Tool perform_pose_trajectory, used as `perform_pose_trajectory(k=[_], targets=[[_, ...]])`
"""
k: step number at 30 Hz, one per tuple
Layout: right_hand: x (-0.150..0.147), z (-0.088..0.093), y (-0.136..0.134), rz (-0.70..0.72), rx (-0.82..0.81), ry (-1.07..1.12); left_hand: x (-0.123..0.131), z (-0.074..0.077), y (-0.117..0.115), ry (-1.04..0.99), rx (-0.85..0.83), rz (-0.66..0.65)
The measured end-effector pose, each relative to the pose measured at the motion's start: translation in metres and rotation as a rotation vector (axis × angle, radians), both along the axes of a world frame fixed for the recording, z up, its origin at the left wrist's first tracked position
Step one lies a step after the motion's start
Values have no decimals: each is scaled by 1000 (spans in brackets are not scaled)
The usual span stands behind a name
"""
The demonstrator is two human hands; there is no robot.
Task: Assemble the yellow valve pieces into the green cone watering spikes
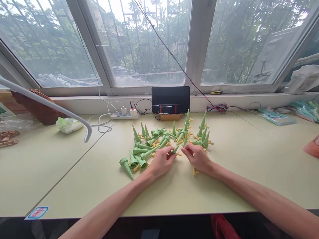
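Note:
My left hand (163,162) is closed around a green plastic watering spike (175,150), its tapered tip showing past the fingers. A small yellow valve piece (179,154) juts out beside that spike, toward my right hand (198,157). The right fingers are pinched together a short way from the spike; whatever lies between them is too small or hidden to make out. Many more green spikes (164,141) with ribbed collars lie in a heap just beyond both hands. Several stand point up, among them a green spike (202,121) at the right. Loose yellow pieces (194,171) lie under my right wrist.
Behind the heap a dark tablet (170,96) leans at the window ledge. A power strip (124,115) with cables sits at back left. One white curved bar (50,103) crosses the left side. Teal packets (276,117) lie at far right.

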State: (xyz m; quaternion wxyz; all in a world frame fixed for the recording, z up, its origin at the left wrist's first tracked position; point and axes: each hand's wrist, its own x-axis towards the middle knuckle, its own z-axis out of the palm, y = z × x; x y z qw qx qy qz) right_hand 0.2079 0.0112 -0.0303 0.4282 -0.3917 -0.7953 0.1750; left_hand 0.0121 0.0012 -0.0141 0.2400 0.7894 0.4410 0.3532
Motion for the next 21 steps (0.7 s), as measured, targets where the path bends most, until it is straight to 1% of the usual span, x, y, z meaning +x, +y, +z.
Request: perform_pose_trajectory(k=[5,9,12,16,19,21], targets=[[-2,-3,1,12,53,-73,0,-1,1,49,-7,9],[-2,-7,3,64,37,-119,-1,-1,2,70,13,27],[-3,-10,5,77,39,-144,-2,0,1,107,60,-7],[-4,-9,3,74,62,-165,-6,2,1,148,174,-37],[-5,-8,1,68,55,-157,-11,11,4,185,300,-9],[-5,-7,0,64,44,-149,-16,24,7,211,403,61]])
